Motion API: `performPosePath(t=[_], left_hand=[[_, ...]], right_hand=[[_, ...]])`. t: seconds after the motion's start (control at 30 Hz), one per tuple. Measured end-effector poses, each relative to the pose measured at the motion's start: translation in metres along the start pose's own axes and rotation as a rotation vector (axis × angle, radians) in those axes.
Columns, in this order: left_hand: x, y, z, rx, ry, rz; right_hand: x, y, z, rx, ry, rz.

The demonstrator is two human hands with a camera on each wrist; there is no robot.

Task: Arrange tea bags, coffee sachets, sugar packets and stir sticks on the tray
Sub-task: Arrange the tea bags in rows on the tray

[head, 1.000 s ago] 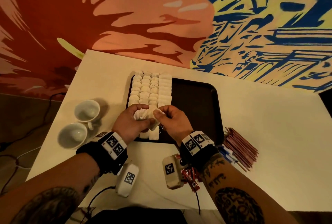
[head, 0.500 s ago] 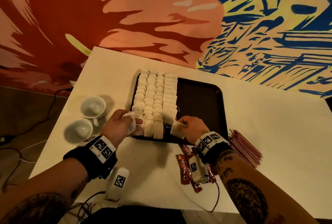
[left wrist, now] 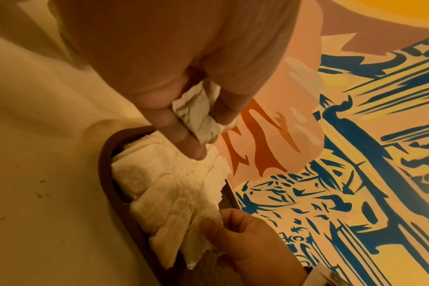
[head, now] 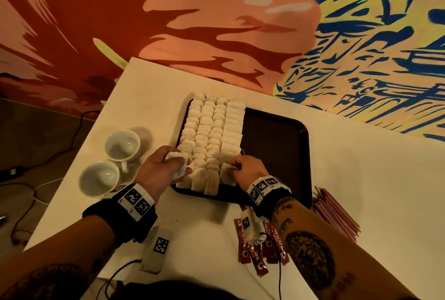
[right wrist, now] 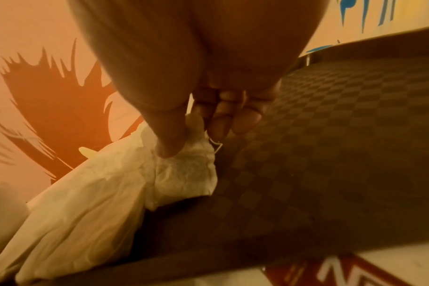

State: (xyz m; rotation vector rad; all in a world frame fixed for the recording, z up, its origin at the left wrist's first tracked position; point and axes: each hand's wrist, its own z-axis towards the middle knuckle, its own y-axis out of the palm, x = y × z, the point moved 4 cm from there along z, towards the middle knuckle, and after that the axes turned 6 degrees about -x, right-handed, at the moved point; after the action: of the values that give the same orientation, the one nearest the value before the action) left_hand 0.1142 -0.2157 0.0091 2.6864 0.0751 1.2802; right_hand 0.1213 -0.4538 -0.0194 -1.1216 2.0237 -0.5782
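The left hand (head: 157,172) is curled round a small bundle of white paper tea bags (left wrist: 198,114), held between thumb and fingers just beside the near left corner of the dark brown rectangular plastic tray (head: 277,131). The right hand (head: 248,169) pinches one white paper tea bag (right wrist: 186,170) between thumb and forefinger; this bag lies on the tray floor at the near end of the fourth row, touching the neighbouring bags. Its remaining fingers are loosely curled above the tray.

Four rows of white tea bags (head: 209,131) fill the left part of the tray, running from the far rim to the near rim. The right part of the tray, with its chequered floor (right wrist: 331,135), is bare and gives open room beside the right hand. The tray sits on a white rectangular table (head: 361,179) whose far edge meets a painted wall (head: 216,10).

Two white ceramic cups (head: 113,162) stand left of the tray, close to the left hand. Red coffee sachets (head: 260,251) lie on the table under the right wrist, near the tray's front rim. A stack of thin red stir sticks (head: 334,215) lies right of the tray's near corner.

The sachets carry white lettering that reads "NESCAFE".
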Motion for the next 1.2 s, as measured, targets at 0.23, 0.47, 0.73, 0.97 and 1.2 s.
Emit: performPosePath(t=[0.23,0.47,0.73,0.97,1.2], left_hand=[[0.001,0.013,0.010,-0.012,0.017,0.037],[0.000,0.023,0.018,-0.061,-0.004,0.101],[0.004,0.041,0.016,-0.112,0.021,0.153],[0.001,0.052,0.007,-0.198,0.077,0.245],[-0.005,0.045,0.000,-0.258,0.095,0.293]], right_hand=[[0.000,-0.006,0.013,-0.027,-0.002,-0.026],[0.003,-0.005,0.012,0.032,-0.018,0.098],[-0.033,-0.019,-0.026,0.158,-0.270,0.467],[-0.045,-0.013,-0.037,0.216,-0.313,0.516],[-0.038,-0.007,-0.051,0.150,-0.292,0.467]])
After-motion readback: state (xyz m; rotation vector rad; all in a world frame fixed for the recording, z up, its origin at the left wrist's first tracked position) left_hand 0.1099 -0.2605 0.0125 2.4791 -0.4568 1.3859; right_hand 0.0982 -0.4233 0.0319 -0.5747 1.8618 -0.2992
